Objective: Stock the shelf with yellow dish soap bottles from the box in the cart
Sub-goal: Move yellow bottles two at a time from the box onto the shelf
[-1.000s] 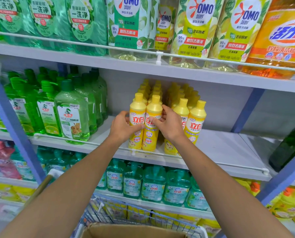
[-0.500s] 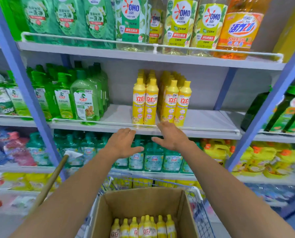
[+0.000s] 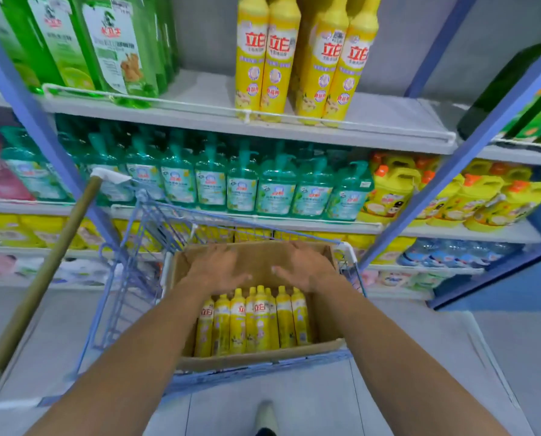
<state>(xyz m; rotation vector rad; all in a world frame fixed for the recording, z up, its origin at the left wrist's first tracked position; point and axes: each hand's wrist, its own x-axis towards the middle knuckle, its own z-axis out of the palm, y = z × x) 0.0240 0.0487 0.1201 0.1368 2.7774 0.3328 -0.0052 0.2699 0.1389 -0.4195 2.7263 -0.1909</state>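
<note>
Several yellow dish soap bottles (image 3: 253, 322) stand upright in an open cardboard box (image 3: 256, 360) inside a blue wire cart (image 3: 127, 278). My left hand (image 3: 217, 269) and my right hand (image 3: 303, 267) hover over the box, fingers spread, empty, just above the bottle caps. Higher up, yellow bottles of the same kind (image 3: 300, 58) stand in rows at the front of a white shelf (image 3: 388, 121).
Green bottles (image 3: 115, 48) fill the shelf left of the yellow ones. Teal pump bottles (image 3: 240, 184) line the shelf below. A wooden pole (image 3: 42, 272) leans at the left of the cart. Blue shelf uprights (image 3: 451, 171) frame the bay. A shoe tip (image 3: 264, 420) shows on the floor.
Both hands let go of the two bottles on the shelf and dropped down to the box in the cart. The view tilted down with them.
</note>
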